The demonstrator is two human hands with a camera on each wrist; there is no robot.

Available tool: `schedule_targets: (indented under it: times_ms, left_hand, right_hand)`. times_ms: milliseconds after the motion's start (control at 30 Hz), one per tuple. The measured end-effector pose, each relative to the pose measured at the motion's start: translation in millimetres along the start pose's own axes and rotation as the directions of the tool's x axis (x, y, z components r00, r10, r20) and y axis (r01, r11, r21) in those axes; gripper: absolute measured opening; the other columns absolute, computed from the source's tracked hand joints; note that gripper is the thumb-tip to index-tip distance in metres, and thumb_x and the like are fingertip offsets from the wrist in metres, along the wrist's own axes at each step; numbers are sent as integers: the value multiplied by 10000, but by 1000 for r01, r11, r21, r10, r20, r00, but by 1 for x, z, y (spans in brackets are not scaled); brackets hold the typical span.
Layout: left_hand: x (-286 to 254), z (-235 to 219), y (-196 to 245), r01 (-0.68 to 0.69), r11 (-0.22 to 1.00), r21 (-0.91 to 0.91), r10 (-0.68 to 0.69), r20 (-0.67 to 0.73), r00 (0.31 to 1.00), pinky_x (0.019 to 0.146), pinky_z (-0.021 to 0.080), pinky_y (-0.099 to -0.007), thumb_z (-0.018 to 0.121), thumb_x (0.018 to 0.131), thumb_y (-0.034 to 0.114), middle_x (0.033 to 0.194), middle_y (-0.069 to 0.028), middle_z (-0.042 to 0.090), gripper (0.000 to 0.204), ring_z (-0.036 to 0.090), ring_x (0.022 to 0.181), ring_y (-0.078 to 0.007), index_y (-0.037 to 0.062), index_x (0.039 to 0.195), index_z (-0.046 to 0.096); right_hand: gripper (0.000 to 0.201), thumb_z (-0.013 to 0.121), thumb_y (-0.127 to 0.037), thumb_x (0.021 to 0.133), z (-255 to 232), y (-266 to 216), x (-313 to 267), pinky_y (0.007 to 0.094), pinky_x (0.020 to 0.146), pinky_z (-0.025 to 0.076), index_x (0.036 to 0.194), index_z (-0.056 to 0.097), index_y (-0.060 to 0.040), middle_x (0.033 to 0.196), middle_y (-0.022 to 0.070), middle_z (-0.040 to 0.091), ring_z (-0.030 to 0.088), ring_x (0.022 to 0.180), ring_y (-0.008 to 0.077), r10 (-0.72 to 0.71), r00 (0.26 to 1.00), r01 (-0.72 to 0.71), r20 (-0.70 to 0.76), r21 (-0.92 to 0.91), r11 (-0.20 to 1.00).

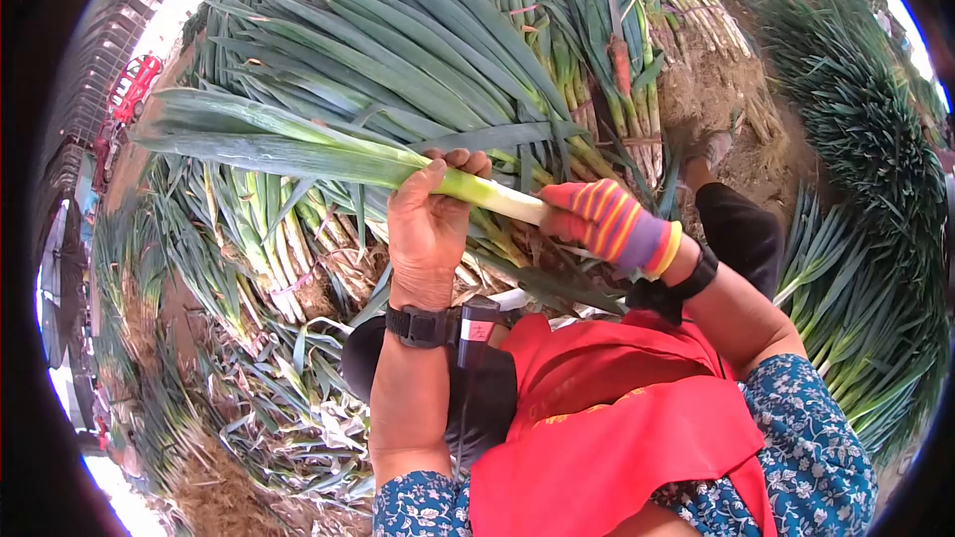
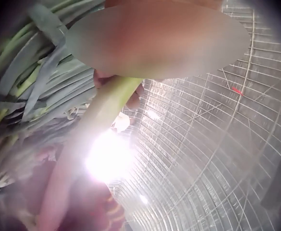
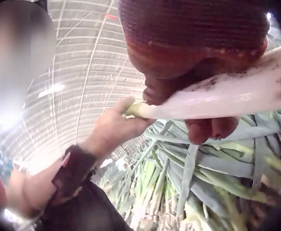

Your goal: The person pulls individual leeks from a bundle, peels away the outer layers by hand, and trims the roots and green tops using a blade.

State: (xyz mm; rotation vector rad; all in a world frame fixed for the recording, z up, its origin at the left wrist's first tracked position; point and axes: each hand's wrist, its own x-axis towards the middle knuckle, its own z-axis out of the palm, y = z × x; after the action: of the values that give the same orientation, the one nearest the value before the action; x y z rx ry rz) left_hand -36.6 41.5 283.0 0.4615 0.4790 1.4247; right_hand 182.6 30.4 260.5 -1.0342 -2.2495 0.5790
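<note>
One large leek [image 1: 298, 151] is held across the front of the body, its broad leaves toward the left and its white stem toward the right. The bare left hand [image 1: 433, 224] grips it where the leaves meet the stem. The right hand [image 1: 612, 227], in a striped knitted glove, holds the root end of the stem. In the right wrist view, gloved fingers [image 3: 212, 129] wrap the white stem [image 3: 217, 102], which has dark soil on it, and the left hand [image 3: 118, 127] grips farther along. A blurred patch covers part of the left wrist view.
A big pile of leeks [image 1: 398, 60] lies in front. Tied bundles [image 1: 284, 239] stand at the left and others at the upper right. More leeks [image 1: 856, 139] line the right side. Loose leaves [image 1: 298, 418] litter the ground at lower left. A red vehicle [image 1: 134, 88] is far left.
</note>
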Motion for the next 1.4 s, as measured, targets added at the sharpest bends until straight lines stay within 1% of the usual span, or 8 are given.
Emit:
schedule_targets:
  times_ms: [133,367,533,667,733,900,1000,1400]
  left_hand:
    - [-3,-1,1,11,1000,7,-12,104,995,947,393,-461,551,782,41,915,-143,555,191,554,910,-295,-8,962,510]
    - [-1,1,5,-67,991,119,50,137,989,941,402,-454,567,797,56,946,-154,587,188,575,933,-308,-9,970,536]
    - [2,13,-15,-116,965,236,112,29,993,868,468,-444,616,833,148,921,-156,608,211,595,906,-293,5,977,560]
    - [-3,15,-3,-42,994,98,43,-16,999,790,466,-394,608,847,211,989,-109,596,292,578,937,-258,31,1061,524]
    - [4,-2,2,-29,989,145,41,-81,996,873,434,-412,590,856,288,1024,-101,597,294,556,993,-254,62,1041,555]
    - [-5,23,-4,-28,927,373,51,-52,997,732,498,-385,620,784,119,990,-64,616,304,603,872,-215,54,1075,559]
    - [-2,26,-1,16,916,401,-2,-34,999,723,511,-384,639,769,132,1005,-81,618,342,611,877,-224,48,1089,555]
    - [5,16,-7,-31,785,618,266,-291,919,457,455,-282,669,671,40,736,-80,618,234,581,549,-184,-30,884,604]
  right_hand:
    - [207,621,-125,787,1,25,-9,344,668,478,931,603,23,874,185,607,599,753,304,-233,972,227,-1,231,946]
    - [309,647,-124,753,14,47,-33,343,709,468,1030,583,-1,893,184,605,597,822,301,391,918,-357,-74,276,892]
    - [602,722,-251,701,8,-10,-24,388,698,477,1207,467,-50,952,197,594,579,821,369,3,966,-70,-257,-255,964]
    - [345,704,-153,732,-3,-16,-23,298,609,471,1039,609,-28,836,140,654,617,703,187,192,968,-159,-163,192,968]
    - [394,720,-160,739,-11,-16,-22,281,635,474,1084,593,-20,852,79,657,601,762,113,413,752,-658,514,623,423]
    - [449,699,-94,752,-12,-36,28,246,779,457,1148,525,28,972,40,623,569,857,100,224,959,-226,175,948,224]
    - [351,706,-50,707,-17,-37,53,243,729,459,1027,588,33,906,37,633,570,813,102,260,955,-263,140,802,536]
    - [418,706,-73,626,-2,-39,73,228,642,431,1025,604,0,770,-9,607,545,703,60,227,961,-270,156,696,665]
